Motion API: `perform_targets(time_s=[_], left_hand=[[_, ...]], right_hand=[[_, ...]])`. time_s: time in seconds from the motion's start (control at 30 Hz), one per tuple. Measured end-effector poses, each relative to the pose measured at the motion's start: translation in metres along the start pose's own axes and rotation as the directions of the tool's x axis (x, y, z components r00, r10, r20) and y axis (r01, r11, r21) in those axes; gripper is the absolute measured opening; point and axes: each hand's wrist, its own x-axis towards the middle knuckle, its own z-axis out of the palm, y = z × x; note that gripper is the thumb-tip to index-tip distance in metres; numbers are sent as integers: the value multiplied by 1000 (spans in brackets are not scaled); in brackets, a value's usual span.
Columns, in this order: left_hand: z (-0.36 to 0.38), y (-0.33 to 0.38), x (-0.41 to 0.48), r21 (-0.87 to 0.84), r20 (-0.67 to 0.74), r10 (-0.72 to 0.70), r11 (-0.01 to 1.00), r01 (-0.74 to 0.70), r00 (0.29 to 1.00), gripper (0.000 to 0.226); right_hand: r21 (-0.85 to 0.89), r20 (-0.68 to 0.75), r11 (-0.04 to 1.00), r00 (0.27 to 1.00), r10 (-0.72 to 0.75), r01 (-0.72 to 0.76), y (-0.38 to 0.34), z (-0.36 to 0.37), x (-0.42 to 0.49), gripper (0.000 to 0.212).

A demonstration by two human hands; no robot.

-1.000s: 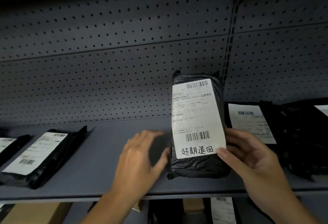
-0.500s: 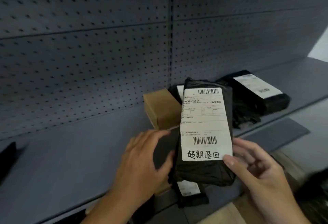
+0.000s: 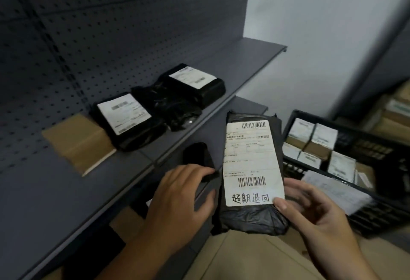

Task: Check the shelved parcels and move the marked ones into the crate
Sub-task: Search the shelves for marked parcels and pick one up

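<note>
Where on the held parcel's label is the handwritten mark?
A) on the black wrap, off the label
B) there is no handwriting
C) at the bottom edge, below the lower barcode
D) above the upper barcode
C: on the held parcel, gripped by both hands, left hand and right hand, the handwritten characters sit along the label's bottom edge, just under the lower barcode.

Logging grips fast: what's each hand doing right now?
Left hand: shut on the marked parcel, gripping its left edge.
Right hand: shut on the marked parcel, thumb on the label's lower right corner.
</note>
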Motion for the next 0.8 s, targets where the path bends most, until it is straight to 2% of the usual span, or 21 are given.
perform_targets(time_s=[0.13, 0.27, 0.4, 0.53, 0.67, 0.73, 0.8], left_hand=[[48, 43, 43, -11, 102, 64, 998, -63, 993, 42], [102, 98, 86, -38, 192, 140, 990, -135, 971, 44], [143, 148, 129, -71, 242, 201, 979, -189, 949, 44], [180, 181, 167, -84, 284, 249, 969, -234, 926, 46], [217, 192, 204, -98, 334, 277, 961, -259, 901, 45], [239, 194, 227, -118, 351, 281, 960, -255, 894, 45], [264, 194, 251, -144, 363, 303, 953, -268, 881, 46]], right_hand=[[0, -108, 1000, 994, 3, -3, 0, -63, 7, 89], [18, -194, 1000, 981, 17, -14, 3, -135, 17, 84], [55, -304, 998, 952, 42, -27, 3, -201, 32, 97], [58, -339, 998, 940, 48, -30, 4, -255, 50, 84], [61, -390, 994, 914, 108, -91, 15, -294, 78, 91], [42, -426, 994, 898, 110, -102, 19, -311, 97, 83], [43, -456, 992, 881, 127, -120, 26, -329, 117, 58]])
